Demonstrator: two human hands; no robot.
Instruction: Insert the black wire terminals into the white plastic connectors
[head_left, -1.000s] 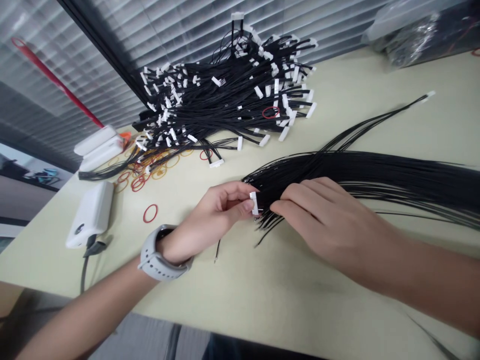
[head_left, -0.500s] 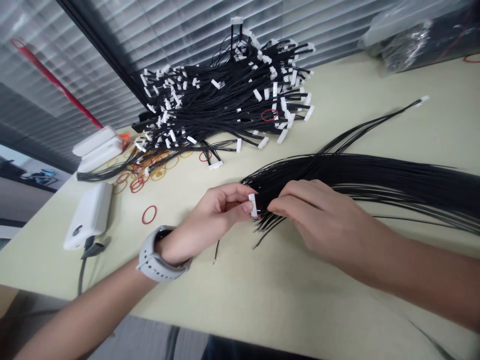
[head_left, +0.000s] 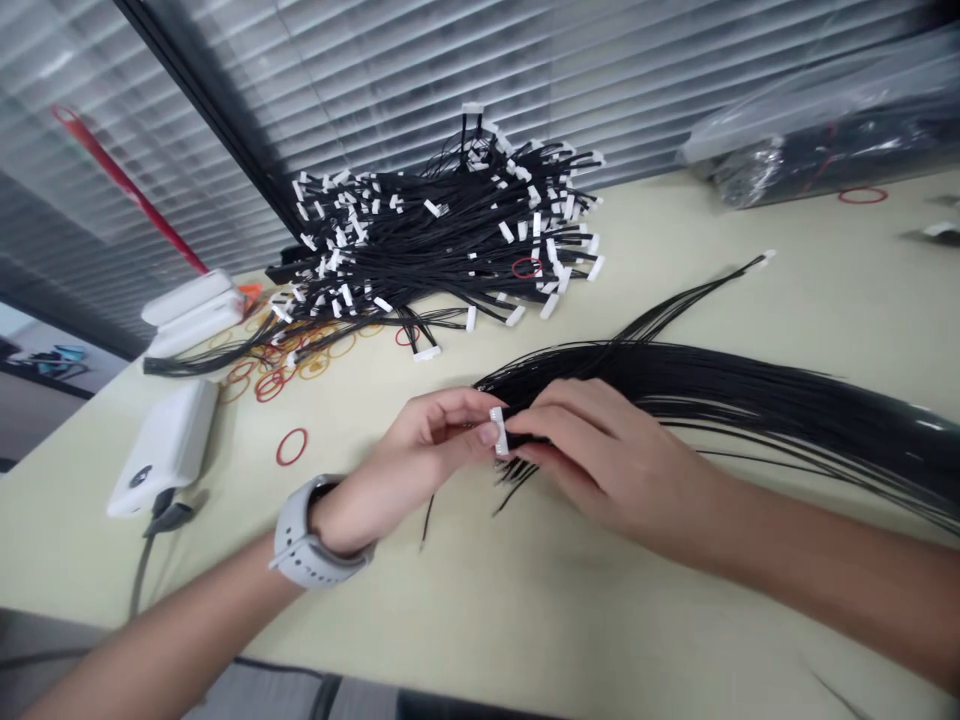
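A small white connector housing (head_left: 499, 432) is pinched between the thumb and fingers of my left hand (head_left: 439, 440), which has a grey watch band at the wrist. Close against the connector's right side, my right hand (head_left: 592, 440) is closed in a pinch on a black wire; its tip is hidden by my fingers. Under both hands lies a thick bundle of loose black wires (head_left: 720, 385), with metal-tipped ends fanning out below the connector. A few wires ending in a white connector (head_left: 766, 257) lie across the bundle.
A heap of black cables with white connectors (head_left: 442, 235) stands by the window blinds. Red and yellow rubber bands (head_left: 307, 362) lie left of it. A white power bank (head_left: 166, 447) with a plugged cable sits at left. A plastic-wrapped bundle (head_left: 825, 140) lies at back right.
My right hand has moved left, its fingertips now at the connector's side. My left hand still holds the connector. The camera view has shifted slightly.
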